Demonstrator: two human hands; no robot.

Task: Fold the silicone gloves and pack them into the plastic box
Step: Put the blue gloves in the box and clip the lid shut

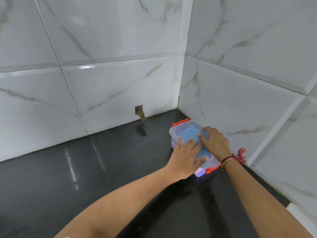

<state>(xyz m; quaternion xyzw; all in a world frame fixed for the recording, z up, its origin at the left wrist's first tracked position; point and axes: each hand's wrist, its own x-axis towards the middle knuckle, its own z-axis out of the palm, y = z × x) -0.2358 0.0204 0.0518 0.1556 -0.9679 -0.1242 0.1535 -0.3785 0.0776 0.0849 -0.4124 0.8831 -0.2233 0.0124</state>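
- Head view, and both hands are down on the plastic box [178, 130], right of centre in the frame, tucked near the corner where the tiled walls [106, 79] meet.
- Left hand [186, 154] lies flat on the clear lid [190, 125], fingers stretched out and together, thumb wrapped over the lid's near edge — pressing, not gripping anything.
- Right hand [215, 142] is spread palm-down on the lid's right side, fingers splayed wide, fingertips just beside those of the left hand.
- Blue silicone gloves [187, 134] show through the lid, inside the box; how they are folded cannot be told from here.
- Orange clasps: one [180, 122] at the far end of the box, one [211, 169] at the near end, below the right wrist; whether either is latched cannot be told.
- Red thread band [237, 156] with a tassel sits on the right wrist.
- Box rests on the glossy black countertop [85, 169], its right side close to the right-hand wall.
- Small rough hole [139, 112] in the back wall tile, centre of the frame, just above the counter line.
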